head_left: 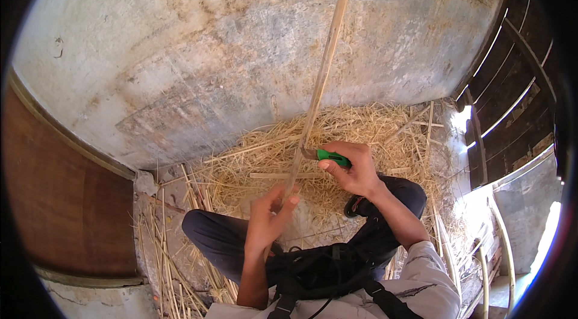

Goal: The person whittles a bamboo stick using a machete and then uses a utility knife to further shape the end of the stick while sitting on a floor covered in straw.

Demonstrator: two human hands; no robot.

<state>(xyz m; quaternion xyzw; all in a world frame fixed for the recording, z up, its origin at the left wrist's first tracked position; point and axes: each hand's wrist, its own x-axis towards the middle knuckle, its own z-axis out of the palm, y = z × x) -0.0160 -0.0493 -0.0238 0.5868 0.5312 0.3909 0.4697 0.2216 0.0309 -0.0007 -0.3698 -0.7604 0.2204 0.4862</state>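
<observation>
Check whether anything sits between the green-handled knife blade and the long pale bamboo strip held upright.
Nothing visible does. The right hand holds the green-handled knife with its blade against the long pale bamboo strip, which the left hand grips lower down.

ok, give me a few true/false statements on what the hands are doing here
1. The left hand grips the lower part of a long bamboo strip. True.
2. The right hand holds a red-handled tool. False: the knife has a green handle.
3. The knife blade meets the strip above the left hand. True.
4. The strip lies flat on the straw pile. False: it stands up steeply against the wall.
</observation>
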